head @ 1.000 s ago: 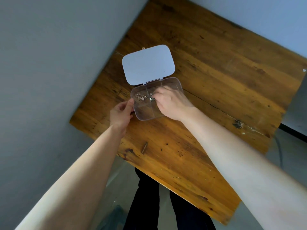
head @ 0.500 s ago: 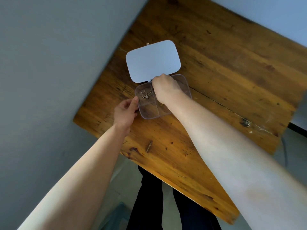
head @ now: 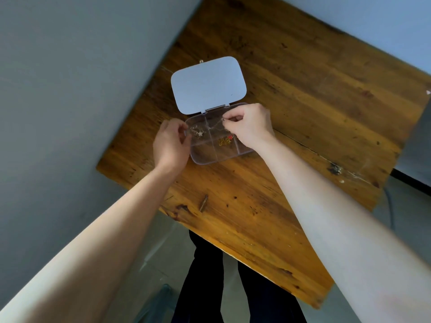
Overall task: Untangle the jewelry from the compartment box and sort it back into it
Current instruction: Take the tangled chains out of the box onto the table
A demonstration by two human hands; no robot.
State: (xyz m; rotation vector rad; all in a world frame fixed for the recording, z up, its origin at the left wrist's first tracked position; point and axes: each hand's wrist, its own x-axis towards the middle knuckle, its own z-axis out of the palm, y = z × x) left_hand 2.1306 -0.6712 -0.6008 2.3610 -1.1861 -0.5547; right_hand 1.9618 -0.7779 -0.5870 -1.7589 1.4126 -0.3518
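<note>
Head cam: right hand [head: 250, 123] is pinching a thin chain [head: 215, 127] between fingertips, just over the box [head: 219, 157] on the table [head: 303, 89]. Left hand [head: 171, 143] is gripping the box's left edge. A tangle [head: 198, 132] is sitting in the far-left compartment.

Both arms out – L hand [head: 171, 142] curled (R hand [head: 249, 123] pinching).

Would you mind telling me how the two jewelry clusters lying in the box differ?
The silver cluster is pale and greyish; the gold cluster is yellow with a red piece at its edge. The silver cluster lies in a far-left compartment beside the left hand; the gold cluster lies nearer, below the right hand. Both are small tangles inside the clear box.
</note>
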